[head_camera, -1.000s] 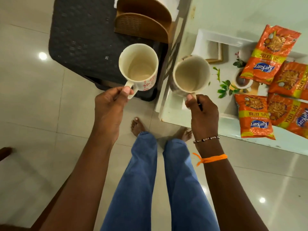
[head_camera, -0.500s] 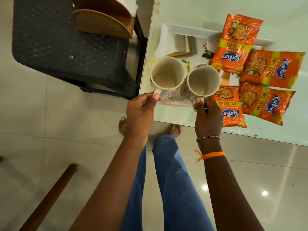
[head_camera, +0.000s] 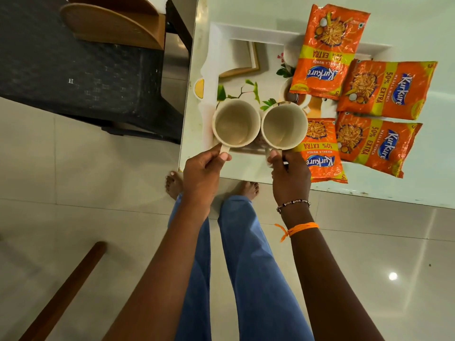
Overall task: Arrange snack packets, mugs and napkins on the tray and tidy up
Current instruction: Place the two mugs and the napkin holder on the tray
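Note:
Two empty cream mugs sit side by side over the near part of the white printed tray (head_camera: 248, 33), rims touching. My left hand (head_camera: 204, 173) grips the handle of the left mug (head_camera: 235, 123). My right hand (head_camera: 289, 174) grips the handle of the right mug (head_camera: 284, 125). Whether the mugs rest on the tray or hover just above it I cannot tell. Several orange snack packets (head_camera: 384, 91) lie across the tray's right half and the table. A folded napkin (head_camera: 242, 57) lies in the tray's far left corner.
The tray lies on a pale glass-topped table (head_camera: 406, 190) whose near edge runs by my feet. Left of it stands a dark woven stool (head_camera: 81, 70) holding a wooden napkin holder (head_camera: 115, 28). A wooden bar (head_camera: 64, 294) crosses the floor at lower left.
Both hands have carried the mugs right and forward, from over the floor and table edge to over the tray. The mugs have come together until their rims touch.

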The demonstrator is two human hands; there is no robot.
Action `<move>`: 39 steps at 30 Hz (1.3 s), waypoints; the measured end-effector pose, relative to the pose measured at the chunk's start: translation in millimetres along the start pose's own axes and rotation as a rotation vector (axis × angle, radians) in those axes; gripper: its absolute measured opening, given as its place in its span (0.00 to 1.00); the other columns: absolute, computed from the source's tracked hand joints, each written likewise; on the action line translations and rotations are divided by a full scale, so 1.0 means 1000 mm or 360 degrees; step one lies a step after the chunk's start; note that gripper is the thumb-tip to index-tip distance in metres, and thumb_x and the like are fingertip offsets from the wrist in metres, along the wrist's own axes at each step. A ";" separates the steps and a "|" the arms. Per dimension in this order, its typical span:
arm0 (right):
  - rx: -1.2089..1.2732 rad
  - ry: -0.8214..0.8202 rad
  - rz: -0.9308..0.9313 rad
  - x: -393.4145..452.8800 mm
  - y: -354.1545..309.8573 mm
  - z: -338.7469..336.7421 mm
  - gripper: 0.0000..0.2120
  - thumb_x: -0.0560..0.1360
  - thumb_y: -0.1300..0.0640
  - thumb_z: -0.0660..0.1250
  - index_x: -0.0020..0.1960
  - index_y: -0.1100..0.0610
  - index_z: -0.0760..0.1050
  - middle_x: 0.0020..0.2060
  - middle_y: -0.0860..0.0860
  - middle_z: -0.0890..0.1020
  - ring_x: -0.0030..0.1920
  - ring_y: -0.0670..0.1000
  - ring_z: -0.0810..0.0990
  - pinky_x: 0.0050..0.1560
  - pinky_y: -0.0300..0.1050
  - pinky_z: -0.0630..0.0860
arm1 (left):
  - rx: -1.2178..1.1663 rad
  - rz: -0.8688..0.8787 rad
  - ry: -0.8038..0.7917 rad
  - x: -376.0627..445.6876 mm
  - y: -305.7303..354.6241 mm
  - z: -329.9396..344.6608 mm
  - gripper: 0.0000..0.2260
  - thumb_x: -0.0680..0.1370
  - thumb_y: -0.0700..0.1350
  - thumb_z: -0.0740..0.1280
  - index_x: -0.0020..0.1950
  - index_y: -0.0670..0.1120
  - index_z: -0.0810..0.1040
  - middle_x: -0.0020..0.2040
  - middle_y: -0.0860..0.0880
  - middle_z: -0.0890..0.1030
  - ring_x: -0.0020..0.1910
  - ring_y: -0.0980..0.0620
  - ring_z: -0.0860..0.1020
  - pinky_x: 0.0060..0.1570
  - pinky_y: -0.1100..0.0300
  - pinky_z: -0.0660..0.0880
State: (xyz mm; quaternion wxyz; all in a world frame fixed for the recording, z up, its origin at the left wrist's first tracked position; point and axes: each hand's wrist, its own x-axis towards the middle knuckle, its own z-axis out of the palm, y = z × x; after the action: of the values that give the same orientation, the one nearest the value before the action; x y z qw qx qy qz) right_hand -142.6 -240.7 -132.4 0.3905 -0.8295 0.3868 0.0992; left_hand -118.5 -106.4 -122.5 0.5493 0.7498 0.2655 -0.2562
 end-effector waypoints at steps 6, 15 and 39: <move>-0.0052 -0.0197 -0.0058 0.007 -0.003 -0.011 0.11 0.75 0.55 0.64 0.45 0.64 0.77 0.44 0.61 0.83 0.44 0.60 0.82 0.47 0.48 0.76 | 0.0028 -0.0078 0.0027 0.002 0.003 0.005 0.09 0.76 0.42 0.66 0.53 0.42 0.81 0.48 0.47 0.82 0.52 0.50 0.79 0.58 0.56 0.74; -0.0457 -0.0300 -0.0448 0.022 -0.032 -0.046 0.10 0.74 0.60 0.61 0.41 0.65 0.77 0.41 0.62 0.83 0.42 0.61 0.82 0.45 0.54 0.78 | -0.0131 -0.0142 0.0262 0.000 0.014 0.007 0.06 0.75 0.40 0.64 0.50 0.47 0.77 0.48 0.52 0.77 0.47 0.55 0.74 0.46 0.64 0.70; -0.0561 -0.0510 -0.1087 0.072 -0.268 0.136 0.28 0.69 0.56 0.72 0.66 0.56 0.67 0.64 0.57 0.67 0.63 0.56 0.70 0.66 0.48 0.71 | -0.0521 -0.0134 0.0507 0.149 0.094 -0.174 0.07 0.76 0.40 0.64 0.52 0.49 0.75 0.51 0.51 0.79 0.55 0.51 0.78 0.60 0.56 0.73</move>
State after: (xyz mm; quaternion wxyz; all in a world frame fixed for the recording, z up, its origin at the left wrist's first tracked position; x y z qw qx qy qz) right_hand 118.2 -76.3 -104.9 0.3082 -0.9383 0.0008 0.1566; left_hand 70.1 53.8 -112.5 0.6035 0.6699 0.4179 -0.1108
